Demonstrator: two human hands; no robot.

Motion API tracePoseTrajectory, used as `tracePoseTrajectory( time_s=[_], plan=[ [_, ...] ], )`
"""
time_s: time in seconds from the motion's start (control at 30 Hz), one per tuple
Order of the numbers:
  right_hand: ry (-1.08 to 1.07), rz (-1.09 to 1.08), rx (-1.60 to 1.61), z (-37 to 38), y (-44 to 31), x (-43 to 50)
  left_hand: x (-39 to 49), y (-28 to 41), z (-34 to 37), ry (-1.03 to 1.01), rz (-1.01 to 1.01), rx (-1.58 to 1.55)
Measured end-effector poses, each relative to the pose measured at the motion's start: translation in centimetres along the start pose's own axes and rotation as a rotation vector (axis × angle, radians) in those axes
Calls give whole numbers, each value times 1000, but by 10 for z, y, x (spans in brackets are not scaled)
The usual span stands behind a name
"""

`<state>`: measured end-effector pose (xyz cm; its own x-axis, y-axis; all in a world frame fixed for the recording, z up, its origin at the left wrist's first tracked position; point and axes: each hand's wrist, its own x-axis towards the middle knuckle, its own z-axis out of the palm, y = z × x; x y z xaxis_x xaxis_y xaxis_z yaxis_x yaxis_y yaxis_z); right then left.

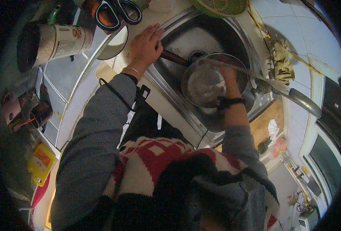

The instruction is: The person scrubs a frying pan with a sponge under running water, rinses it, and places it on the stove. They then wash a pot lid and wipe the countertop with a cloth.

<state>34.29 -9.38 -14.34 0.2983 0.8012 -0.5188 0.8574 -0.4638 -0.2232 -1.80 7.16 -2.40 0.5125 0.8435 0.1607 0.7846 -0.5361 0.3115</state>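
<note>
A round metal pan (202,83) with a dark brown handle (173,57) sits in the stainless steel sink (187,34), tilted over its basin. At the handle's end is my left hand (146,46), by the sink's left rim; whether its fingers close round the handle cannot be told. My right hand (227,69) reaches inside the pan, its fingers blurred behind the water, so what it may hold is hidden. From the right, a faucet (305,102) sends a stream of water (251,73) across the pan.
A green plastic basket (221,5) stands at the sink's far edge. Black-handled scissors (108,16), a labelled jar (66,42) and a round white lid or plate (115,43) are at upper left. A wooden board (267,121) lies right of the sink; a yellowish cloth (283,62) hangs near the wall.
</note>
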Motion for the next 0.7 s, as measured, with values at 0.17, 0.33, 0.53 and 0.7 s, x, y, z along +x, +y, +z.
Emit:
tracePoseTrajectory(
  time_s=[0.17, 0.33, 0.53, 0.7],
  plan=[
    [-218, -181, -546, 54, 9, -97, -1, 0, 0, 20, 6, 12],
    [-293, -277, -282, 84, -75, -39, -1, 1, -1, -8, -10, 33],
    [51, -1, -143, 24, 2, -19, 0, 2, -4, 0, 0, -4],
    [-276, -120, -262, 102, -23, -94, 0, 2, -5, 46, 21, -9]
  ],
)
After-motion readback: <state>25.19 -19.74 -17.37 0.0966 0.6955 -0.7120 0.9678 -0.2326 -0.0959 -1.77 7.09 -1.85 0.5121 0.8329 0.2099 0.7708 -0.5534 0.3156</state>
